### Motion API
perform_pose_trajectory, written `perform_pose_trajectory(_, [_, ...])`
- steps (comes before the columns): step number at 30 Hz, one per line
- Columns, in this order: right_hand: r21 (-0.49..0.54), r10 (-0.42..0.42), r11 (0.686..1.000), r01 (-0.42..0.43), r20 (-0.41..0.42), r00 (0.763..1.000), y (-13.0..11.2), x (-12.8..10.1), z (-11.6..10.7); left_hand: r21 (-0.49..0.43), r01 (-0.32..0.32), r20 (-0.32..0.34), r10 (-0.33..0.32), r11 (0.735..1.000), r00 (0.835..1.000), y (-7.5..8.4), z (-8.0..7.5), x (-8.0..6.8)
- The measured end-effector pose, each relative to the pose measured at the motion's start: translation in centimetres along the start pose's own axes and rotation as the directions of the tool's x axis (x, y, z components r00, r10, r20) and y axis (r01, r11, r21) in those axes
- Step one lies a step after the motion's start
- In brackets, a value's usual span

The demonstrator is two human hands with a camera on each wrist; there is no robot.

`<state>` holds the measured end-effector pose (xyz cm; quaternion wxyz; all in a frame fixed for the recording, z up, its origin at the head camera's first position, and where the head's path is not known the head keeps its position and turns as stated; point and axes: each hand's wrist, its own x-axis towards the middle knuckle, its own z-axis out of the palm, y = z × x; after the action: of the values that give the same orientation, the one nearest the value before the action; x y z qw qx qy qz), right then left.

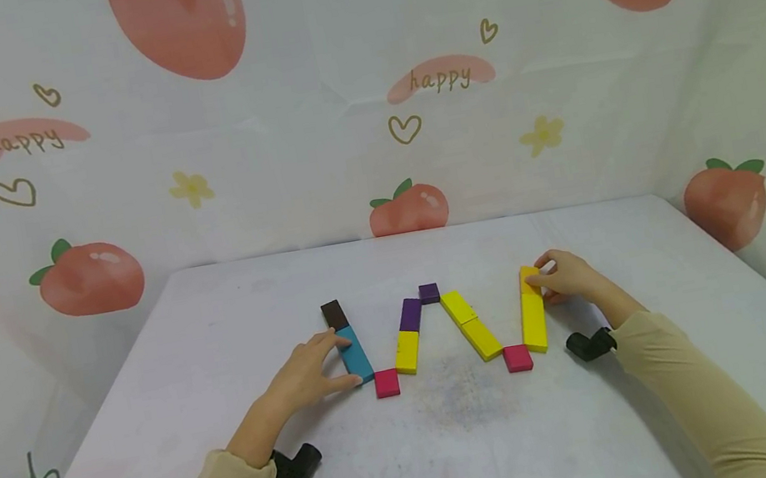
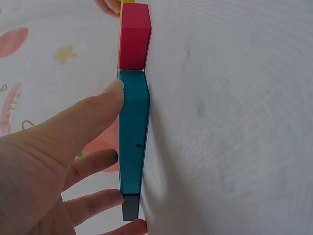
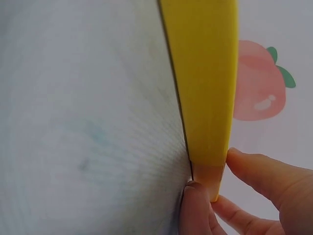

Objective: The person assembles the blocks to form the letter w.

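A zigzag row of flat coloured blocks lies on the white table (image 1: 463,445). My left hand (image 1: 342,357) rests with straight fingers along the teal block (image 1: 354,354), just below the brown block (image 1: 334,313). In the left wrist view the thumb (image 2: 105,100) touches the teal block (image 2: 133,132), which sits beside a magenta block (image 2: 134,36). My right hand (image 1: 539,274) pinches the far end of the rightmost yellow block (image 1: 529,282). The right wrist view shows fingertips (image 3: 195,205) on either side of that yellow block (image 3: 205,73).
Between the hands lie a magenta square (image 1: 387,383), yellow (image 1: 407,352) and purple (image 1: 410,315) blocks, a dark purple square (image 1: 428,293), two yellow blocks (image 1: 472,324) and another magenta square (image 1: 518,358). A peach-print cloth (image 1: 361,107) walls the table in.
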<state>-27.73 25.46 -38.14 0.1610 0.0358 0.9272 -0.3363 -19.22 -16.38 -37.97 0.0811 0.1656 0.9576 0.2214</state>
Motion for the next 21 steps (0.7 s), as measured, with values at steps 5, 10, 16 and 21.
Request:
perform_pose_trajectory(5, [0.005, 0.005, 1.0, -0.005, -0.001, 1.0, -0.07, -0.12, 0.0, 0.0, 0.004, 0.003, -0.004, 1.0, 1.0, -0.06, 0.02, 0.04])
perform_pose_trajectory(10, [0.022, 0.009, 1.0, -0.009, -0.003, 1.0, -0.07, -0.14, -0.08, 0.005, 0.008, 0.008, -0.008, 1.0, 1.0, -0.09, 0.02, 0.05])
perform_pose_trajectory(16, [0.037, -0.001, 0.999, 0.001, 0.0, 1.0, -0.14, -0.35, -0.29, 0.025, 0.001, 0.011, -0.001, 1.0, 1.0, -0.04, -0.04, 0.05])
perform_pose_trajectory(21, [0.027, 0.006, 1.0, -0.006, -0.008, 1.0, -0.2, -0.41, -0.3, 0.037, -0.009, 0.012, 0.008, 0.999, 1.0, -0.15, -0.04, 0.1])
